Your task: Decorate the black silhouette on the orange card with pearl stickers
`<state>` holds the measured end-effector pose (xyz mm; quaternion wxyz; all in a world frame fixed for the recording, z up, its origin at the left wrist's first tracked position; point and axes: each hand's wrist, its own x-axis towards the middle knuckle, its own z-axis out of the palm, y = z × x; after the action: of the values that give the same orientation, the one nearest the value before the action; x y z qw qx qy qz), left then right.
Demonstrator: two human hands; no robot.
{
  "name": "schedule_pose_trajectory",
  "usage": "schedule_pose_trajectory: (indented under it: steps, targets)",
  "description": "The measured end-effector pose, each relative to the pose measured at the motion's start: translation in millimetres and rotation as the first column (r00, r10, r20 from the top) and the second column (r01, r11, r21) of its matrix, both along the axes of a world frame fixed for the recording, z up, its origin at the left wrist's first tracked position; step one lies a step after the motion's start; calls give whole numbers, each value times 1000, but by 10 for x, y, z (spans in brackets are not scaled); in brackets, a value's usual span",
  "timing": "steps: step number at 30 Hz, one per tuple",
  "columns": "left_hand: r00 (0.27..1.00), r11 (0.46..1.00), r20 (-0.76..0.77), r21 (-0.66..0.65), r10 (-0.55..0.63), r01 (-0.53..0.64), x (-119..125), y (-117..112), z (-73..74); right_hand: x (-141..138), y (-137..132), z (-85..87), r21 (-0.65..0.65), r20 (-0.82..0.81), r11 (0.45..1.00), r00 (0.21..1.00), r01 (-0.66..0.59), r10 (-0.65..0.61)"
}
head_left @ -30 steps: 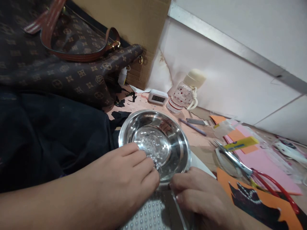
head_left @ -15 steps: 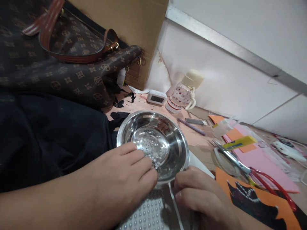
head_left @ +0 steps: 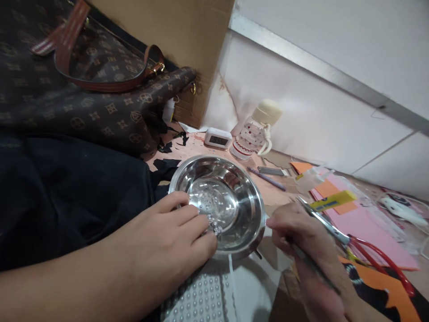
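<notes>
At the far left stand one brown patterned bag [head_left: 110,109] and, in front of it, one dark cloth [head_left: 83,192]. One left hand [head_left: 167,237] lies across the near left rim of one steel bowl [head_left: 253,214]; its fingers are bent, their tips hidden, and whether they grasp anything cannot be told. Inside the bowl, close to those fingers, is a cluster of clear beads [head_left: 216,229], too small to count. Below the bowl lies one studded sheet [head_left: 197,295], its studs in rows.

Behind the bowl, on the desk [head_left: 194,145], are one white clock [head_left: 217,137], one bottle [head_left: 248,136] with a cream lid, and one pen [head_left: 268,180].

One right hand [head_left: 308,250] is just beside the bowl's right side, fingers curled around one slim dark tool [head_left: 317,270]. Further right are one pair of red-handled scissors [head_left: 338,233], one yellow packet [head_left: 335,201] and pink paper [head_left: 372,237], sheets not countable.
</notes>
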<state>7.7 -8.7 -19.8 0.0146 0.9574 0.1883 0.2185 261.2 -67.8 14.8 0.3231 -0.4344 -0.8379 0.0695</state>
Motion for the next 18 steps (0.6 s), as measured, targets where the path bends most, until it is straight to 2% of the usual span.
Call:
schedule_pose_trajectory:
  steps: [3,7,10,14,18]
  targets:
    - [1000,999,-5,-33,3,-3,-3,12,12,28,22,25,-98,1,995,1000,-10,10]
    - [1000,998,5,-61,17,-17,11,19,17,26,38,-56,-166,-75,983,995,-84,73]
    - [1000,998,5,-55,20,-20,23,23,5,17,38,-106,-145,-103,987,993,-73,58]
    - [1000,999,-8,-51,-7,6,16,31,-12,7,35,-126,-53,15,990,992,-128,129]
    - [999,999,-19,-43,-29,28,1,35,-16,6,26,-143,4,86,990,986,-140,139]
